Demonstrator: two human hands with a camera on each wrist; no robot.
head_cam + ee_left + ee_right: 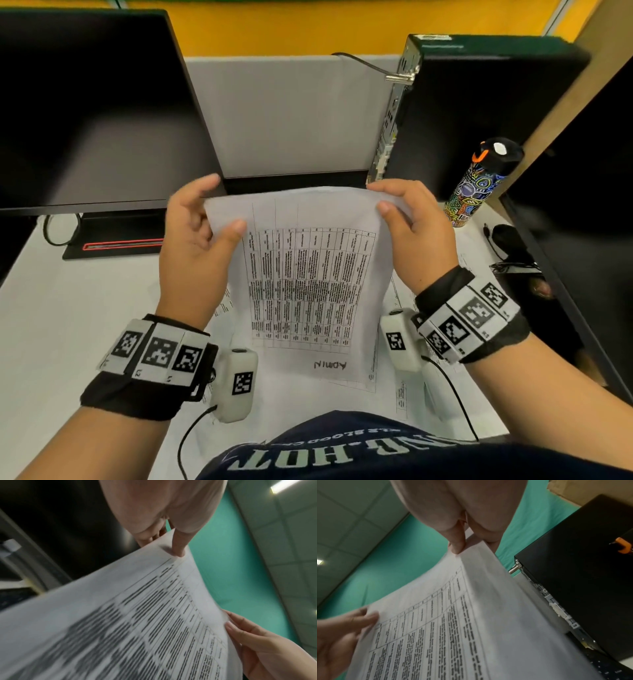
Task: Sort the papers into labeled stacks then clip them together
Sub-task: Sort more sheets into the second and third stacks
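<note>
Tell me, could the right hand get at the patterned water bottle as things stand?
Probably not right away: the right hand is pinching the held sheet. The water bottle stands just beyond it with nothing between, so once it lets go, likely yes.

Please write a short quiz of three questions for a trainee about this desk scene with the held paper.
1. True or false: both hands hold the printed sheet by its far corners.
2. Which word is handwritten near the sheet's near edge? A) ADMIN B) SALES C) LEGAL
3. What stands right of the right hand on the desk?

Key: 1. True: left hand and right hand each pinch a corner. 2. A. 3. A patterned water bottle with a black cap.
</note>
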